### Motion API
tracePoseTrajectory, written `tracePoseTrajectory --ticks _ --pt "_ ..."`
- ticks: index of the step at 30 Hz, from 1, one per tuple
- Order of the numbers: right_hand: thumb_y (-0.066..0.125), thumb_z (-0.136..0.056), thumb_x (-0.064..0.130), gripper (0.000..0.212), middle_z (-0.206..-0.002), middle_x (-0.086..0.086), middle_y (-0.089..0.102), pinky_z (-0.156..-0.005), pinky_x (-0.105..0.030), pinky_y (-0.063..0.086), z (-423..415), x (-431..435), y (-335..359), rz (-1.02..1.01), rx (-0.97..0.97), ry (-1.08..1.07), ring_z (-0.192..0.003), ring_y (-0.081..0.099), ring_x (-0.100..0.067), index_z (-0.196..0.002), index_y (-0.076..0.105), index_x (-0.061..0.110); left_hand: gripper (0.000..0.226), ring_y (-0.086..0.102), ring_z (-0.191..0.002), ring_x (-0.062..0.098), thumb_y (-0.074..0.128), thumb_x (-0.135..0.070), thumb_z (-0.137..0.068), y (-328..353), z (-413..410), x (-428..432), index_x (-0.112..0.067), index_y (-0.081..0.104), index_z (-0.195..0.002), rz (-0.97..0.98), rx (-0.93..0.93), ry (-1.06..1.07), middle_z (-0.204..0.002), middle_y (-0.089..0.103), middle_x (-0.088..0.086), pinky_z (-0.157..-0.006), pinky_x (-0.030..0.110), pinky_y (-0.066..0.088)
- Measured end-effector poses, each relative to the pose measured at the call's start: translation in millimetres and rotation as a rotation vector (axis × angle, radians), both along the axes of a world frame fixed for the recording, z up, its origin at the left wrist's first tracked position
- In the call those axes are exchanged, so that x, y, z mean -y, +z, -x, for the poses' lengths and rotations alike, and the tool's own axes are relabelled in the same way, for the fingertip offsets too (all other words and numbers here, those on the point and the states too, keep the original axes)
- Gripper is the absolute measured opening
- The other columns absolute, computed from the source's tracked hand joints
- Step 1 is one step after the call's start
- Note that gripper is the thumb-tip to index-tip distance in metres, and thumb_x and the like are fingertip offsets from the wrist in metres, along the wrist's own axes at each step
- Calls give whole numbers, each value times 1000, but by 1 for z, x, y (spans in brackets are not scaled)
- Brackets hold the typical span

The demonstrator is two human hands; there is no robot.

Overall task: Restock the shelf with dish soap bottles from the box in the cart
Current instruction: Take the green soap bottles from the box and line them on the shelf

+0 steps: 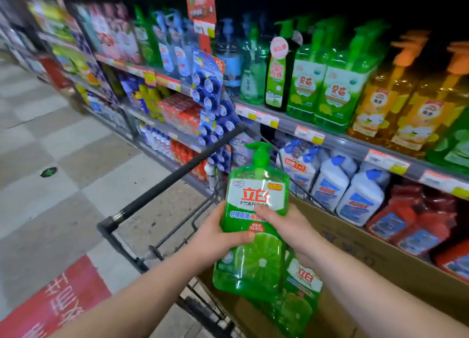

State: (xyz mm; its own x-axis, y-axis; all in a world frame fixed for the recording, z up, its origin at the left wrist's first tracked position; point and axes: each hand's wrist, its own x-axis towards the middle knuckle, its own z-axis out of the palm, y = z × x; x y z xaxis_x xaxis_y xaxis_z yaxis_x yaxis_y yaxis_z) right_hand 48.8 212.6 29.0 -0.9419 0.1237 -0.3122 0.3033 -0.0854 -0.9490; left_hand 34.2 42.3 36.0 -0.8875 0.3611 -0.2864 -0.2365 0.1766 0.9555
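The pick-up step is in hand: left hand (218, 238) and right hand (291, 226) both grip one green bottle (256, 259), upright just above the box (368, 251), where another bottle (302, 284) remains. Next it likely needs lifting to the shelf (330, 139) beyond the box, pump upright.

Cart handle (175, 175) crossing diagonally at left. Blue cleaner strip (213, 104) jutting past the shelf (337, 141) edge. Green pump bottles (327, 84) standing packed shoulder to shoulder on it. Room lying open above the box (368, 238) wall.
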Motion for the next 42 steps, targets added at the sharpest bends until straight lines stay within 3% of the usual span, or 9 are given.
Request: tracePoseTrajectory --ticks 11,15,17,22,27,31,33,38,42 --pt "72 -81 16 7 -76 9 74 -55 -15 54 74 200 45 -4 -158 153 -65 70 -4 -84 68 20 62 70 -92 17 77 0 -70 49 38 200 -21 51 -122 -25 -102 175 -104 71 2 -81 31 56" --pt "72 -80 18 20 -93 -4 76 -81 -37 57 102 296 47 37 -156 199 -86 72 -22 -99 70 13 56 70 -72 2 77 3 -69 55 55 289 -24 54 -113 -47 -152 253 -84 74 -9 -60 14 53" --pt "72 -80 19 19 -95 -5 75 -85 -41 55 113 338 46 61 -162 215 -88 71 -24 -97 70 14 55 70 -78 8 78 3 -69 56 63 327 -25 55 -110 -36 -156 279 -89 73 -7 -68 20 56" --pt "73 -79 24 15 -86 2 77 -76 -34 57 140 405 42 10 -158 265 -79 73 -17 -93 70 19 62 69 -92 20 79 0 -69 55 78 395 -24 51 -119 -33 -134 351 -105 71 4 -81 33 56" --pt "71 -81 18 17 -92 -4 76 -77 -36 57 178 448 50 27 -152 310 -83 73 -21 -98 69 16 54 68 -66 0 76 5 -70 53 113 434 -25 54 -109 -80 -150 380 -83 72 -9 -55 12 50" --pt "70 -82 18 19 -92 -6 76 -70 -32 59 227 480 51 37 -129 370 -79 73 -20 -100 68 14 53 68 -77 4 79 -2 -70 58 151 462 -28 53 -108 -43 -149 424 -95 70 -6 -65 16 55" --pt "71 -81 21 18 -88 -5 76 -71 -35 59 257 497 48 49 -113 400 -78 73 -20 -98 68 15 54 69 -85 10 79 -3 -69 59 178 479 -25 54 -111 -13 -149 450 -100 71 -3 -75 23 57" --pt "74 -77 29 26 -92 -4 76 -81 -44 58 348 527 42 59 -96 448 -84 73 -24 -100 69 19 54 70 -74 4 78 1 -69 57 268 510 -26 54 -109 -28 -130 451 -92 72 -6 -59 16 53" --pt "75 -77 27 25 -88 -1 77 -71 -33 58 430 533 50 67 -98 411 -81 74 -20 -98 70 16 59 71 -83 11 80 0 -68 67 352 516 -24 53 -114 2 -122 444 -97 72 -3 -69 24 57"
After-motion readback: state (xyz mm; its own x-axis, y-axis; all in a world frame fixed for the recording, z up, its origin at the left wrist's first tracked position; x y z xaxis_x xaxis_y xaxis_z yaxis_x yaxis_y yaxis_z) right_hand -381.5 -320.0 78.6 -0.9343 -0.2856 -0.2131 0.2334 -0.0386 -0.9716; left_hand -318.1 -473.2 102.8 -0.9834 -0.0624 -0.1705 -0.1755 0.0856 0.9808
